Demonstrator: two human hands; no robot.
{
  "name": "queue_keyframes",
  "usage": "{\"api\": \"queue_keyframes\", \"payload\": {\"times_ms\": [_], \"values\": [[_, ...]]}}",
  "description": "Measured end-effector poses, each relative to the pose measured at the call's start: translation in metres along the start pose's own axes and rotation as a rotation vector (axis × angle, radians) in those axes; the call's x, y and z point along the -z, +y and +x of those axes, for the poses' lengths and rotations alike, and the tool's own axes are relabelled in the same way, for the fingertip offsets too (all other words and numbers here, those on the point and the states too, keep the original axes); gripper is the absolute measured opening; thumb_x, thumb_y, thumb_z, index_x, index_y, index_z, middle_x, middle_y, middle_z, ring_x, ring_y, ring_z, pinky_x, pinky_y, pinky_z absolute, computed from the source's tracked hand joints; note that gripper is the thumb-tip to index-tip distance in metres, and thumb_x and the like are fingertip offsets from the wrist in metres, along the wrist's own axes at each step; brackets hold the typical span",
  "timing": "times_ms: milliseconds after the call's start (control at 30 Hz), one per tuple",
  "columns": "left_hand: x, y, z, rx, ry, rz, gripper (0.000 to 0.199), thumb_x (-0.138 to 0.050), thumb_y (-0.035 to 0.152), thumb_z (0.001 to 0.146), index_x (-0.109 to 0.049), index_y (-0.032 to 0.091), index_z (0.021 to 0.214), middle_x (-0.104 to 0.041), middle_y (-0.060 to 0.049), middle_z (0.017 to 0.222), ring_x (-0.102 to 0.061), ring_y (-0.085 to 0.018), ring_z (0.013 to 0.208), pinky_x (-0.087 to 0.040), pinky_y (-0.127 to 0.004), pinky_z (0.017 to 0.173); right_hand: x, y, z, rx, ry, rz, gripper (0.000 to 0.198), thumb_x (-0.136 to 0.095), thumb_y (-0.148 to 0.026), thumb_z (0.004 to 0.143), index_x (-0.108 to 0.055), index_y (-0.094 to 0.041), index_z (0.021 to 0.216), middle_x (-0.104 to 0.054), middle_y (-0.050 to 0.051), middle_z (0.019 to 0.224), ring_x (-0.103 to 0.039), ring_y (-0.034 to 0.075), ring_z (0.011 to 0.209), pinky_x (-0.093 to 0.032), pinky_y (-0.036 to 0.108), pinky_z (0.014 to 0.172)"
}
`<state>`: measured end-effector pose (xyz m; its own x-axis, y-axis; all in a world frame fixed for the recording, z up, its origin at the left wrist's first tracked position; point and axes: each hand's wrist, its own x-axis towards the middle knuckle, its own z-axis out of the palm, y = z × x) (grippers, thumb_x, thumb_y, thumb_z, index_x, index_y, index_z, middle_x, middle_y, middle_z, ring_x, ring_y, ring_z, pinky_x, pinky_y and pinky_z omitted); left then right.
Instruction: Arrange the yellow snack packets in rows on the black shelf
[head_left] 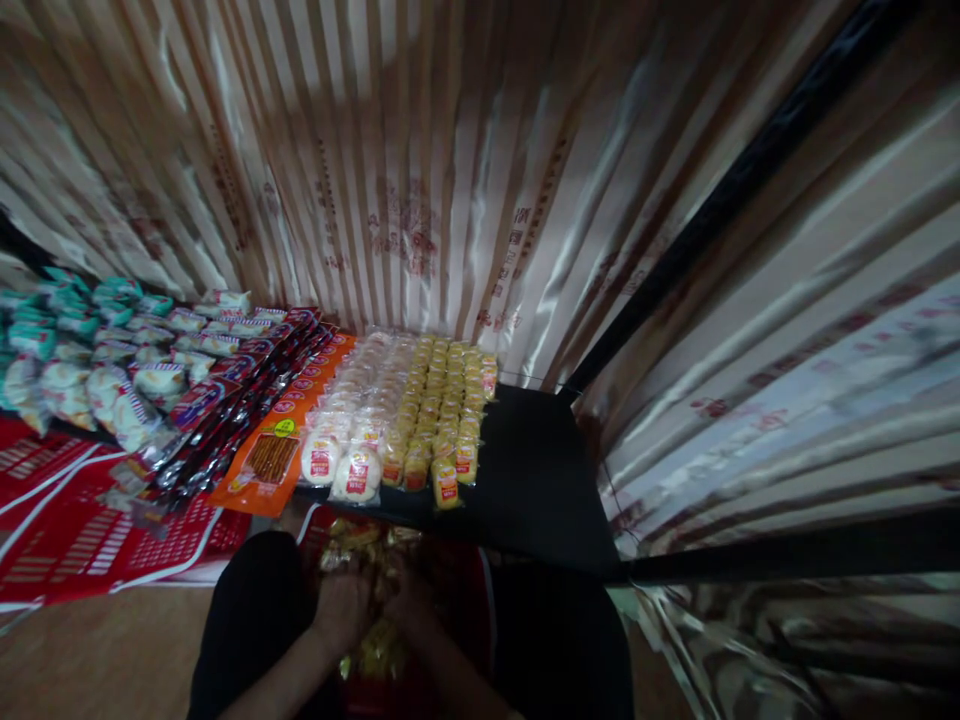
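Note:
Between my knees is a dark red basket (491,610) holding several yellow-wrapped snack packets (382,650). My left hand (343,605) reaches down among the packets, and my right hand (409,600) is close beside it. The fingers of both hands are dim and blurred, so I cannot see what they grip. Just beyond the basket, rows of small yellow packets (445,480) lie on a black table (532,470). To their left are rows of round white wrapped cakes (356,472) with red labels.
An orange snack bag (274,460) and dark red glossy packs (232,400) lie farther left, beside white-and-striped packets (161,375) and green packets (34,335). Red baskets (90,520) stand at the left front. A pleated curtain (420,180) and black poles (645,310) bound the table.

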<state>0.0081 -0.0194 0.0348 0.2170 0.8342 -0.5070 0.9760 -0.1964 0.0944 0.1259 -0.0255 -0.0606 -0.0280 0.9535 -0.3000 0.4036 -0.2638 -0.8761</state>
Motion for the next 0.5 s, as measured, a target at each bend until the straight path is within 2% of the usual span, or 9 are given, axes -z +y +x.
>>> {"api": "queue_keyframes", "payload": {"times_ms": [100, 233, 333, 433, 500], "values": [[0.016, 0.008, -0.012, -0.065, -0.079, -0.092, 0.044, -0.047, 0.02, 0.079, -0.06, 0.013, 0.121, -0.06, -0.02, 0.123, -0.061, -0.029, 0.107, -0.045, -0.04, 0.093, 0.029, -0.013, -0.016, 0.045, -0.096, -0.014, 0.065, -0.05, -0.004, 0.06, -0.06, -0.022, 0.122, -0.06, 0.009, 0.128, -0.054, 0.025, 0.121, -0.037, 0.041, 0.106], [0.04, 0.02, -0.021, -0.159, -0.062, -0.238, 0.033, -0.05, 0.028, 0.079, -0.066, 0.016, 0.105, -0.067, -0.015, 0.111, -0.062, -0.028, 0.106, -0.045, -0.036, 0.091, 0.073, -0.037, -0.038, 0.11, -0.258, 0.116, 0.059, -0.045, -0.005, 0.062, -0.065, -0.021, 0.116, -0.067, 0.008, 0.119, -0.061, 0.021, 0.111, -0.042, 0.038, 0.102], [0.059, 0.033, -0.024, -0.248, -0.054, -0.417, 0.027, -0.05, 0.033, 0.078, -0.068, 0.019, 0.094, -0.071, -0.009, 0.097, -0.065, -0.025, 0.093, -0.047, -0.031, 0.08, 0.109, -0.061, -0.057, 0.151, -0.27, 0.152, 0.054, -0.046, -0.008, 0.068, -0.063, -0.022, 0.118, -0.064, 0.006, 0.124, -0.057, 0.02, 0.118, -0.038, 0.038, 0.106], [0.077, 0.049, -0.023, -0.237, -0.051, -0.544, 0.024, -0.049, 0.032, 0.08, -0.067, 0.019, 0.086, -0.071, -0.004, 0.087, -0.065, -0.02, 0.085, -0.045, -0.025, 0.073, 0.139, -0.082, -0.075, 0.17, -0.295, 0.21, 0.044, -0.056, -0.024, 0.078, -0.06, -0.023, 0.121, -0.061, 0.006, 0.127, -0.057, 0.023, 0.118, -0.041, 0.038, 0.103], [0.087, 0.06, -0.022, -0.222, -0.024, -0.597, 0.026, -0.047, 0.035, 0.082, -0.066, 0.017, 0.082, -0.07, -0.004, 0.085, -0.063, -0.018, 0.084, -0.044, -0.024, 0.072, 0.155, -0.09, -0.083, 0.191, -0.284, 0.229, 0.046, -0.062, -0.035, 0.079, -0.059, -0.023, 0.123, -0.061, 0.007, 0.128, -0.057, 0.024, 0.118, -0.042, 0.038, 0.101]]}}
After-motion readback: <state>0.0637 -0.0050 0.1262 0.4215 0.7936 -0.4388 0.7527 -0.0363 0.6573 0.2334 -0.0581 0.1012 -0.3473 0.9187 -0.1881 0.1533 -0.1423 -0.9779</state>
